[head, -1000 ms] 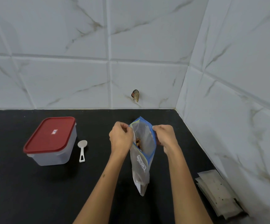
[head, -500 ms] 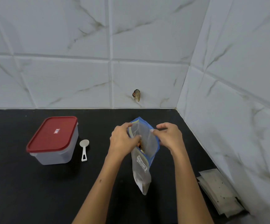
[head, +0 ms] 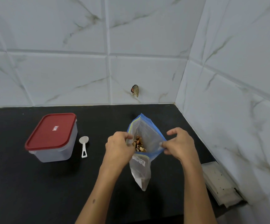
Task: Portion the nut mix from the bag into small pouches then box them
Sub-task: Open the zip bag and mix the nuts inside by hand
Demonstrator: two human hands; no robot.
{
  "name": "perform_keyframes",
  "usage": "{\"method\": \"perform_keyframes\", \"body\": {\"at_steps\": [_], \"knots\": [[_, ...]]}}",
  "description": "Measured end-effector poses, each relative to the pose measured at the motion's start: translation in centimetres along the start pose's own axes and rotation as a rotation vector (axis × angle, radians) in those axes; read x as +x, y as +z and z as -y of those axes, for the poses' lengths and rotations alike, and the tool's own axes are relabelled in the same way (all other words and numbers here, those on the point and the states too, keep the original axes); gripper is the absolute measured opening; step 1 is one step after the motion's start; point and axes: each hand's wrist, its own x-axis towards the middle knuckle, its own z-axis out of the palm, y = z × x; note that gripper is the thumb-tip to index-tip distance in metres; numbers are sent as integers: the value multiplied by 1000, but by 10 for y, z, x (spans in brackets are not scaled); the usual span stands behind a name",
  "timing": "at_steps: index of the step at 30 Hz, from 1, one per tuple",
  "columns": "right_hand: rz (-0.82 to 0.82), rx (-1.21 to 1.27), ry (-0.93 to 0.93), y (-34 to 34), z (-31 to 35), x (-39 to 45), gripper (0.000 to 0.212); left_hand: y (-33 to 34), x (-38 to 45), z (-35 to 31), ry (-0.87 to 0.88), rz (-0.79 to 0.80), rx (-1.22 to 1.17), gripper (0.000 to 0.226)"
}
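Observation:
A clear zip bag (head: 144,136) with a blue rim stands upright on the black counter, its mouth spread wide. Brown nut mix (head: 138,143) shows inside it. My left hand (head: 119,147) pinches the left side of the rim. On the opposite side, my right hand (head: 178,145) pinches the right edge of the rim. A stack of small flat pouches (head: 219,183) lies at the right by the wall. A clear plastic box with a red lid (head: 52,136) sits closed at the left, and a white scoop (head: 84,145) lies beside it.
The black counter (head: 34,183) ends at tiled walls at the back and right, forming a corner. A small dark object (head: 135,91) sticks to the back wall above the bag.
Both hands have pulled the bag's rim further apart, so the mouth is wider and the nuts show. The box, scoop and pouches have not moved.

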Motion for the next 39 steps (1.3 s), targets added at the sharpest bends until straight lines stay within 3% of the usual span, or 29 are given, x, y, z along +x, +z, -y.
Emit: {"method": "perform_keyframes", "body": {"at_steps": [3,6,11,16,19,22,24,31,35,39], "knots": [[-69,-72,-49,4,0,-3,40,1,-6,-1,-1,-14,16,31],[-83,-73,-14,-3,-2,-4,37,-4,-6,5,-22,-46,-5,43],[23,-173,-20,-8,7,-4,45,-3,1,5,-7,-61,-69,14],[4,-120,-93,6,26,18,47,4,30,-5,-79,-96,-130,33],[25,-87,-138,15,40,33,32,8,53,-12,-134,-52,-178,38],[95,-111,-152,23,46,49,22,15,70,-19,-150,10,-226,25],[108,-121,-168,28,47,58,21,18,78,-22,-159,27,-277,5],[130,-77,-183,21,59,73,22,22,97,-22,-178,31,-462,30],[177,-48,-124,25,66,88,27,24,110,-26,-190,-10,-487,12],[216,-81,-86,32,69,99,11,32,122,-28,-131,32,-461,18]]}}
